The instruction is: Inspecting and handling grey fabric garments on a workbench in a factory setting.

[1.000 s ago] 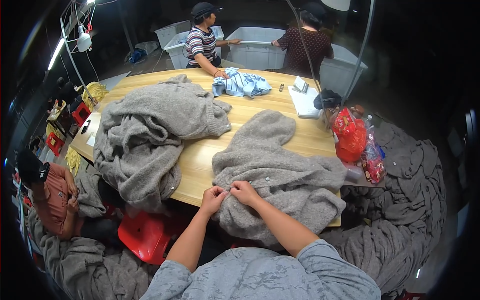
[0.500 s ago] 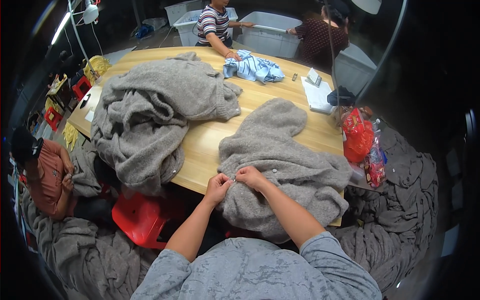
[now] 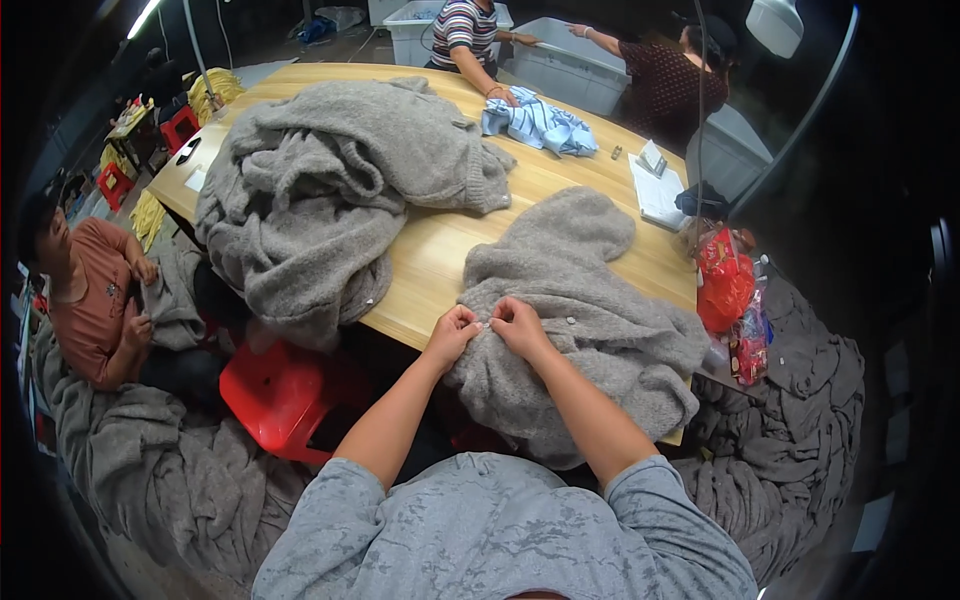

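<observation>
A grey knit cardigan (image 3: 590,290) lies rumpled at the table's near edge, partly hanging over it. My left hand (image 3: 455,333) and my right hand (image 3: 518,326) are close together at its left side, each with thumb and fingers pinched on the knit front edge. A tiny pale spot shows between the fingertips; it looks like a button, mostly hidden. Another round button (image 3: 571,320) sits on the cloth to the right of my right hand. A big heap of grey knitwear (image 3: 310,190) rests on the table to the left.
Around the wooden table (image 3: 425,265) are a red stool (image 3: 275,395), grey garment piles (image 3: 790,480) and a red plastic bag (image 3: 725,280). Blue striped cloth (image 3: 540,122) lies under a co-worker's hand. A seated person (image 3: 95,300) holds grey knit. Bins (image 3: 570,65) stand behind.
My view has shifted, so the table sits higher and further right. Both hands keep pinching the same part of the cardigan. The seated person's head has lifted; the far-right co-worker's arm has risen.
</observation>
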Demonstrator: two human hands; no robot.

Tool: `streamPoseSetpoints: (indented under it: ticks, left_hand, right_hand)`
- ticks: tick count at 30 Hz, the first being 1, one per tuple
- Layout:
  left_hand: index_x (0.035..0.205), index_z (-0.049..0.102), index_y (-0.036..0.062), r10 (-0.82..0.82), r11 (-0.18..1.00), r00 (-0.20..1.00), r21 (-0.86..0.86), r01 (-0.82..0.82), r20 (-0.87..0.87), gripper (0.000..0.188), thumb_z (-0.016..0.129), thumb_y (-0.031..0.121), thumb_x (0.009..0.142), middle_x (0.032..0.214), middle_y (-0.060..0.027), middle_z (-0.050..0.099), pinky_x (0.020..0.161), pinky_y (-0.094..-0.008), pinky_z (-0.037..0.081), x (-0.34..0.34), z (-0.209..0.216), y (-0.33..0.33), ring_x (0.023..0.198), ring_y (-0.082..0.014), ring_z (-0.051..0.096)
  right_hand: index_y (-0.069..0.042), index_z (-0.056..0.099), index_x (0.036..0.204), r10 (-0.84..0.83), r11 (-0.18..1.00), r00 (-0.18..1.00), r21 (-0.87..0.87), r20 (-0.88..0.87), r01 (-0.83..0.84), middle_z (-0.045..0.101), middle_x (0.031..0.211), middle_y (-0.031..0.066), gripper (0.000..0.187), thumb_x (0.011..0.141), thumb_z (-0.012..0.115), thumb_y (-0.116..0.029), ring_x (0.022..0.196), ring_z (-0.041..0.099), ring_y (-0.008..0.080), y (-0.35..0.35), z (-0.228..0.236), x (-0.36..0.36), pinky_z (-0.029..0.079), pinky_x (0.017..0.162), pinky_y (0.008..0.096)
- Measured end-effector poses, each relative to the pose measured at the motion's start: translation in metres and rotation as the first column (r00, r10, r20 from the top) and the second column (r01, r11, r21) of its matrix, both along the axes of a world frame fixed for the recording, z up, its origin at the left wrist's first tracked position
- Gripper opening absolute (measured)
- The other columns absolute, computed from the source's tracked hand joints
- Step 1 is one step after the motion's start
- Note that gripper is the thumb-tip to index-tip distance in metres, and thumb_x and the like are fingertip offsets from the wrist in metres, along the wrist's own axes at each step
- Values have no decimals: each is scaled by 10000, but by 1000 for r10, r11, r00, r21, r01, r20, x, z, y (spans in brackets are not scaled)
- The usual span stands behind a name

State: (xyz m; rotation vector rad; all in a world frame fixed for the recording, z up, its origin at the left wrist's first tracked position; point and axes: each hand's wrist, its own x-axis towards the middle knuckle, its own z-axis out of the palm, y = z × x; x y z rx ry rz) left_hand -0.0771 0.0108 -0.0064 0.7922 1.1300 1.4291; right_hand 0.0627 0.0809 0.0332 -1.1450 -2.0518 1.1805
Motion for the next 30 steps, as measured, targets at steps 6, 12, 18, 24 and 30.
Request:
streamPoseSetpoints:
  ticks: [6, 12, 18, 24, 30]
  left_hand:
    - [931, 471, 43, -36, 999, 996, 44, 32, 84, 151, 546, 11, 804, 718, 6, 553, 582, -168, 380, 0, 0, 0, 641, -37, 489]
    - [957, 478, 33, -15, 998, 995, 59, 9, 102, 152, 524, 4, 815, 759, -18, 577, 617, -173, 400, 2, -4, 2, 691, -54, 527]
    - [967, 483, 16, 56, 996, 997, 67, -52, -52, 170, 527, -13, 806, 765, -29, 579, 621, -180, 412, 8, -8, 1, 693, -65, 535]
    - [954, 485, 10, 75, 995, 997, 58, -77, 30, 170, 529, -11, 792, 742, -24, 573, 594, -188, 408, 7, -4, 1, 662, -65, 527]
    - [958, 488, 26, 107, 994, 991, -7, -107, 75, 158, 522, -11, 809, 795, -31, 585, 663, -191, 426, -5, -9, 0, 709, -80, 539]
  right_hand:
    - [-20, 577, 771, 16, 947, 983, 313, 181, -73, 524, 871, 137, 123, 701, 646, -94, 839, 531, 298, -21, 27, -1, 438, 735, 364]
    - [-33, 601, 719, 107, 842, 963, 493, 247, -220, 524, 870, 140, 95, 701, 649, -111, 831, 523, 319, -22, 28, -7, 437, 723, 400]
    - [-34, 596, 687, -114, 868, 923, 489, 367, -87, 549, 878, 160, 117, 658, 671, -118, 879, 510, 332, -28, 27, -5, 420, 731, 409]
    - [-39, 558, 737, 91, 865, 965, 460, 244, -198, 499, 876, 118, 117, 680, 653, -76, 895, 481, 293, -25, 26, 1, 407, 749, 379]
    - [-27, 559, 785, 69, 823, 996, 568, -56, -25, 537, 912, 105, 98, 707, 616, -36, 897, 497, 284, -35, 24, 44, 419, 723, 364]
